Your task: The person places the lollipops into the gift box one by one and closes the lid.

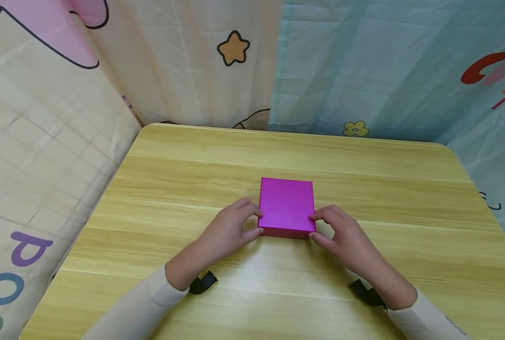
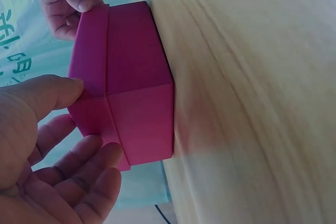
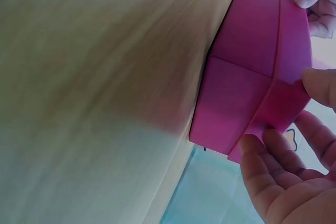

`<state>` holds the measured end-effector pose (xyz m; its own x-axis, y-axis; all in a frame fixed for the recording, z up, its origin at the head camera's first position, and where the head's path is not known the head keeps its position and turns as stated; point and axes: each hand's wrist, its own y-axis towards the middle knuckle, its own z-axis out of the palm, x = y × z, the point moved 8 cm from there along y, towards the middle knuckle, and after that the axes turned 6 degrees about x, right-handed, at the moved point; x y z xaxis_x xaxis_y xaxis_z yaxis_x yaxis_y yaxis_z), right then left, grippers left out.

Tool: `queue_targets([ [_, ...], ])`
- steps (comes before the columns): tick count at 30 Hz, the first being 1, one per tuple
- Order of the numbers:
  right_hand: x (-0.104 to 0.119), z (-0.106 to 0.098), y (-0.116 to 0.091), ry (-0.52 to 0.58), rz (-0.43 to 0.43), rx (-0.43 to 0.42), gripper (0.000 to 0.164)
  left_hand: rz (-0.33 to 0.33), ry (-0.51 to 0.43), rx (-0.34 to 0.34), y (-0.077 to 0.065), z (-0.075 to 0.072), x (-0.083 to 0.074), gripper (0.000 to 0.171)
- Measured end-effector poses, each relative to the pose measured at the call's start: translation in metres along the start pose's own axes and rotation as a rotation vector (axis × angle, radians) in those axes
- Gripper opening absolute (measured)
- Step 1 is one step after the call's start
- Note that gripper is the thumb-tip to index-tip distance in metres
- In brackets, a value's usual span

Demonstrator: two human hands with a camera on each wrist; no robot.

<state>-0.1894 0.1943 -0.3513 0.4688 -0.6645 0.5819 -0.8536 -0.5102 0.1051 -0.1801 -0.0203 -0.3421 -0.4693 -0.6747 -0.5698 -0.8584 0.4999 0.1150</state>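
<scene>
A magenta square box (image 1: 287,204) with a fitted lid rests on the wooden table. My left hand (image 1: 231,227) holds the lid at its left side. In the left wrist view the left thumb (image 2: 63,91) lies at the lid's near corner, and the fingers bend along the lid's side. On the opposite side my right hand (image 1: 343,234) grips the lid (image 3: 286,77) in the same way, its thumb at the near corner. The seam between lid and lower box (image 3: 231,103) shows in both wrist views. What the box contains is hidden.
The light wooden table (image 1: 184,165) extends around the box on all sides. Printed curtains (image 1: 363,61) hang behind it and at both sides. Black straps (image 1: 203,282) sit at both wrists.
</scene>
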Motion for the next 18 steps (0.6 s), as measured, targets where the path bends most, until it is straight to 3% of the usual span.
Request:
queue_targets([
  [10,-0.002,0.002,-0.001,0.012,0.038,0.055,0.029,0.009,0.000,-0.001,-0.001,0.002,0.002,0.025],
  [18,-0.007,-0.015,-0.007,-0.040,0.017,0.065,0.043,-0.063,-0.007,0.045,-0.005,-0.002,0.016,0.040],
])
